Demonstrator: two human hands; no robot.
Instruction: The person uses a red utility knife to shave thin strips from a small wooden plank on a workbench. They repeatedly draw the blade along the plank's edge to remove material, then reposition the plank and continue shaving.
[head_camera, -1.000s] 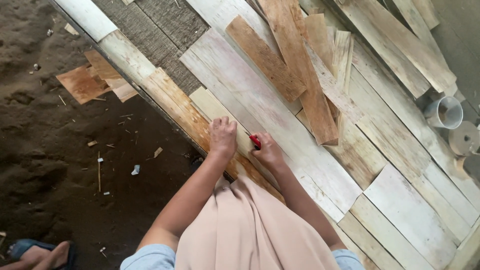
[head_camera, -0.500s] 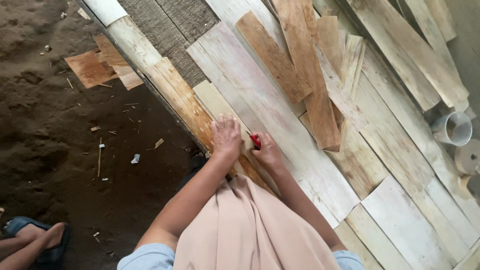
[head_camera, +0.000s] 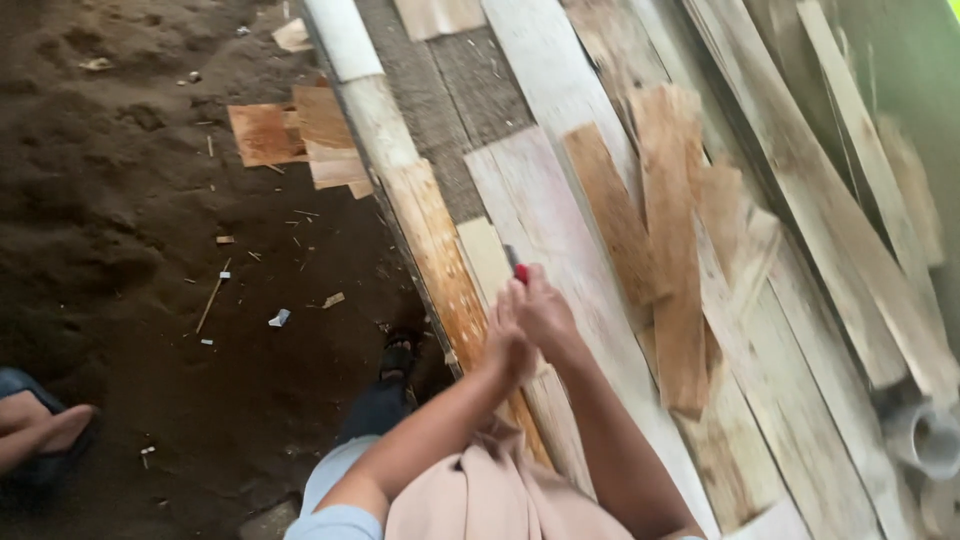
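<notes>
My right hand (head_camera: 548, 312) is closed around a small red-handled tool (head_camera: 518, 268) whose tip points up and away from me. It hovers over a narrow pale plank (head_camera: 487, 258) that lies between a long orange-stained board (head_camera: 432, 240) and a wide whitish board (head_camera: 545, 205). My left hand (head_camera: 506, 347) is pressed close against the right one, just below it. The picture is blurred, so its fingers and whether it holds the plank are unclear.
Several brown boards (head_camera: 668, 250) lie stacked on the pale planks to the right. A white pipe (head_camera: 340, 35) lies at the top, grey pipe ends (head_camera: 925, 435) at the lower right. Scrap boards (head_camera: 290, 130) rest on dark soil. My sandalled foot (head_camera: 398, 356) and another person's foot (head_camera: 45, 425) are at the left.
The view has swung closer and turned. My hands have drawn together and the left one no longer lies flat with spread fingers on the pale plank. The red tool points upward.
</notes>
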